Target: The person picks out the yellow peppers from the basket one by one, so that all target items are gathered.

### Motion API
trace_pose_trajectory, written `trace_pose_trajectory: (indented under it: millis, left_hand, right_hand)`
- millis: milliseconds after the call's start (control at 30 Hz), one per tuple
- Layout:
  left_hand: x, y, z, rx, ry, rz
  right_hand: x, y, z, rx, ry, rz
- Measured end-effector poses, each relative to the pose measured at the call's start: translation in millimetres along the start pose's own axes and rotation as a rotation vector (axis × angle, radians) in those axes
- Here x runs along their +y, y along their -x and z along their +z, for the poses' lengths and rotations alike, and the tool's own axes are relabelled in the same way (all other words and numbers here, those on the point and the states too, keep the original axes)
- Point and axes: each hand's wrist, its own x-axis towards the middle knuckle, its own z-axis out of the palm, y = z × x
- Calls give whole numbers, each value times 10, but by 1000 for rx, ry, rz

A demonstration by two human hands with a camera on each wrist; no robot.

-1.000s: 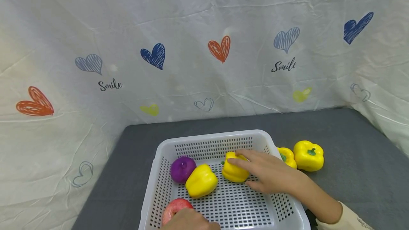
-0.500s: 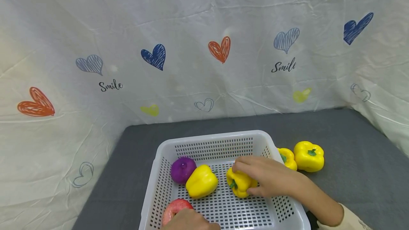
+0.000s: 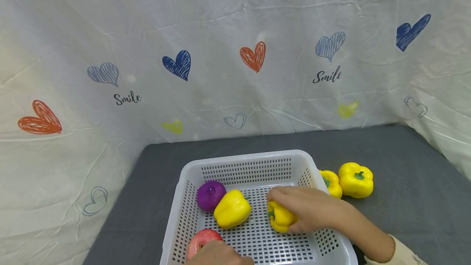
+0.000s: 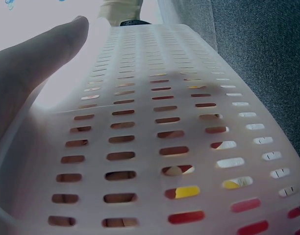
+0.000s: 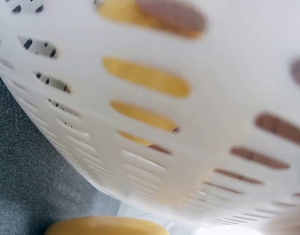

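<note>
In the head view, my right hand [image 3: 307,207] reaches over the right wall of a white perforated plastic basket [image 3: 243,159] and grips a yellow bell pepper [image 3: 281,217], its green stem facing left. Slots in the wall show parts of that pepper [image 5: 145,78] in the right wrist view. My left hand [image 3: 220,254] is at the bottom edge of the head view, holding the basket's near wall, with the thumb [image 4: 47,51] outside and fingers partly visible through the slots. A red, round item [image 3: 201,239] lies just beyond it, partly hidden.
Also in the basket are a purple onion-like vegetable [image 3: 211,196] and another yellow bell pepper [image 3: 232,209]. Outside, right of the basket, two more yellow peppers [image 3: 355,180] sit on the dark grey cloth [image 3: 401,199]. A white heart-printed sheet [image 3: 220,23] hangs behind.
My right hand has closed its fingers round the pepper and shifted it toward me and slightly right. The pepper has turned. My left hand stays in place.
</note>
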Motion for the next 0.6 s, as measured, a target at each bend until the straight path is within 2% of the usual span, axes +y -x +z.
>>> trace_pose_trajectory:
  millis: [100,300,600]
  left_hand:
    - [-7,1,4,2,8,1]
    - [-6,3,7,-17,28,-21]
    - [-15,-2,-2,-22,47,2]
  right_hand:
    - [-8,2,11,-17,-3,1]
    - [-13,4,49,-24,29,-53]
    - [-17,14,64,-28,8,-79]
